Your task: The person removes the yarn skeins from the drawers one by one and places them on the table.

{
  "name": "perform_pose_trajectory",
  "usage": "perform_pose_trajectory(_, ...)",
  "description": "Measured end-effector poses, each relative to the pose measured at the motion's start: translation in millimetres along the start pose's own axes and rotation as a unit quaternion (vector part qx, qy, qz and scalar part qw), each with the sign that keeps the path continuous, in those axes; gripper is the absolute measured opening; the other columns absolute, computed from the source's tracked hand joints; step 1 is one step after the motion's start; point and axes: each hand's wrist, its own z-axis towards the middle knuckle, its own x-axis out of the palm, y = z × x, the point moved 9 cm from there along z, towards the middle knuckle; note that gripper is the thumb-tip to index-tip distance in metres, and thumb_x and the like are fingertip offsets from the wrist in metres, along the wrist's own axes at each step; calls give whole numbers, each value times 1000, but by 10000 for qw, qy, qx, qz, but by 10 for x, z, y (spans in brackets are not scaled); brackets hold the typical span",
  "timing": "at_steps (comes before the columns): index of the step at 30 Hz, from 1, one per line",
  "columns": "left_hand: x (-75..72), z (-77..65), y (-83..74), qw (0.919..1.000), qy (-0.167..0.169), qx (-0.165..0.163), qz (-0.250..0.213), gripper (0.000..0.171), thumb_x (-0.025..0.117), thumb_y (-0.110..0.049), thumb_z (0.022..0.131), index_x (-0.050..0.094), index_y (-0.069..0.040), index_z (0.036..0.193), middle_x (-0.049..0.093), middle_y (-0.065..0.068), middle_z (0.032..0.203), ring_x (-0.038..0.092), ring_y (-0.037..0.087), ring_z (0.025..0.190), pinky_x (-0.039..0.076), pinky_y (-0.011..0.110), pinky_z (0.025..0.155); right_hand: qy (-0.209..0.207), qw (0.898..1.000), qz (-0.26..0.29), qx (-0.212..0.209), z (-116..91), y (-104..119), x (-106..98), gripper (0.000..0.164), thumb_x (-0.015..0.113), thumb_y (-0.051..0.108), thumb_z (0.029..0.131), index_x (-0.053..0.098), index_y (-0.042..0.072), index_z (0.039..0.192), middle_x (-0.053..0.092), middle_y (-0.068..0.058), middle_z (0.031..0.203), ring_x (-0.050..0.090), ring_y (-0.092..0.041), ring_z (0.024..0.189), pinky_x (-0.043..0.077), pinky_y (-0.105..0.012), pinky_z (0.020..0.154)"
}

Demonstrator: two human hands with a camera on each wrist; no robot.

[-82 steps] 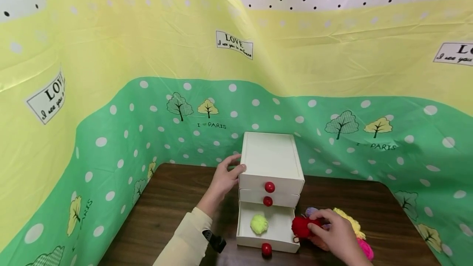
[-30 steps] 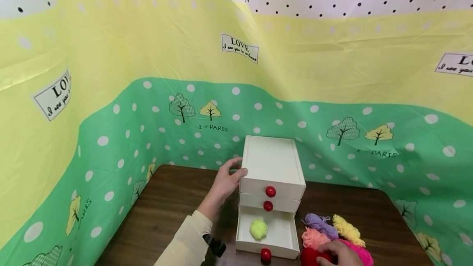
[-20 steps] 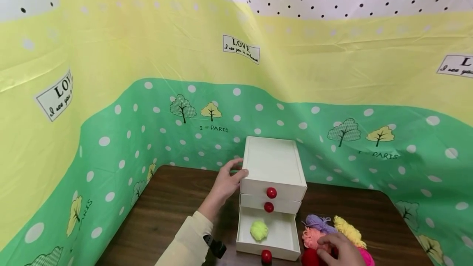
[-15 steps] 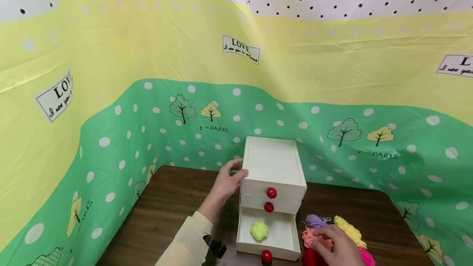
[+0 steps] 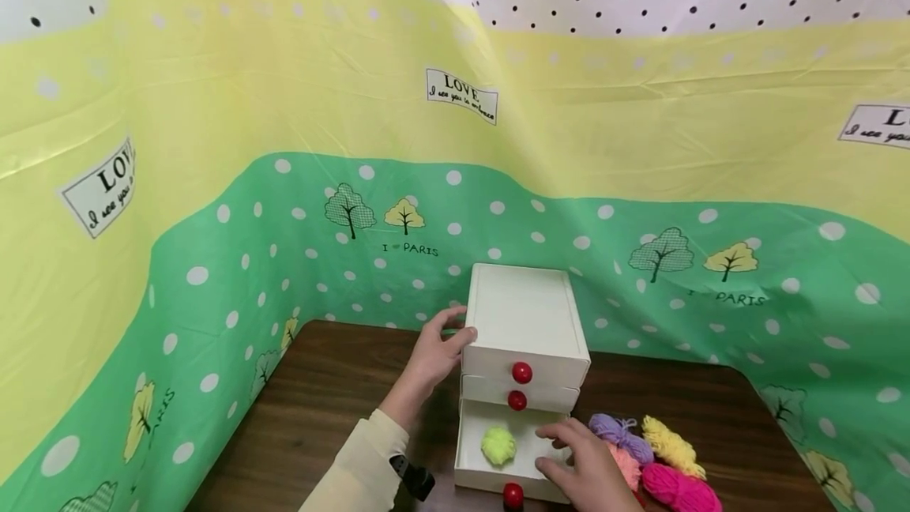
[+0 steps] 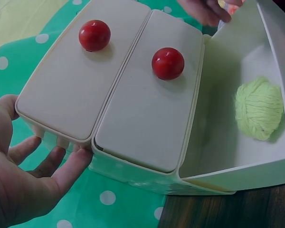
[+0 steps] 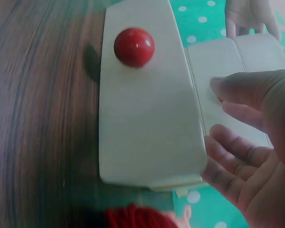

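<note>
A white drawer cabinet (image 5: 524, 310) with red knobs stands on the table, its bottom drawer (image 5: 469, 464) pulled out. In that drawer lies a lime-green yarn ball (image 5: 498, 446), seen close up in the left wrist view. My left hand (image 5: 435, 348) rests on the cabinet's left side, thumb by the top edge and fingers (image 6: 69, 168) spread along the side wall. Over the right part of the drawer, my right hand (image 5: 586, 464) holds nothing; its fingers (image 7: 237, 147) are loosely bent and apart. The red yarn (image 7: 137, 217) shows at the bottom of the right wrist view.
Right of the cabinet lie purple yarn (image 5: 622, 437), yellow yarn (image 5: 671, 445), magenta yarn (image 5: 681, 488) and coral yarn (image 5: 626, 464), partly behind my right hand. A patterned curtain (image 5: 398, 299) hangs close behind the dark wooden table (image 5: 306, 417).
My right hand gripped the red yarn, took it from beside the drawer to the other yarn, let it go, then moved left over the drawer. The left hand stays on the cabinet.
</note>
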Motion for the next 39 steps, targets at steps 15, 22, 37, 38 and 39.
perform_pose_trajectory(15, 32, 3, 38, 10000, 33, 6, 40, 52, 70, -34, 97, 56, -18, 144, 54, 15, 134, 61, 27, 113, 59, 45, 91, -208, 9987, -456, 56, 228, 4, 276, 29, 86, 33, 82, 76, 18, 104, 71, 1, 103, 67, -12, 84, 53, -26, 67)
perform_pose_trajectory(22, 15, 4, -7, 10000, 0, 70, 22, 50, 70, -33, 97, 57, -18, 143, 55, 15, 133, 61, 27, 113, 59, 43, 88, -29, 9990, -407, -178, 322, 83, 398, 43, 89, 35, 76, 77, 13, 111, 72, -2, 105, 68, -18, 85, 53, -28, 67)
perform_pose_trajectory(37, -6, 4, -16, 10000, 6, 60, 63, 51, 70, -31, 98, 56, -15, 144, 55, 17, 134, 61, 29, 114, 59, 45, 89, 467, 9945, -707, -617, 439, 162, 580, 36, 91, 34, 74, 77, 20, 104, 71, 6, 96, 64, -15, 87, 51, -33, 69)
perform_pose_trajectory(38, -6, 3, -14, 10000, 5, 46, 58, 51, 69, -31, 98, 56, -16, 144, 55, 17, 134, 61, 29, 114, 59, 45, 89, 503, 9945, -700, -592, 445, 155, 586, 35, 91, 33, 73, 76, 20, 103, 71, 6, 96, 64, -14, 87, 51, -33, 69)
perform_pose_trajectory(39, -6, 3, -14, 10000, 2, 41, 63, 51, 70, -31, 97, 56, -16, 144, 55, 17, 134, 61, 29, 114, 59, 44, 89, 534, 9946, -687, -563, 449, 150, 590, 35, 91, 32, 73, 75, 20, 101, 71, 7, 95, 63, -14, 86, 51, -33, 69)
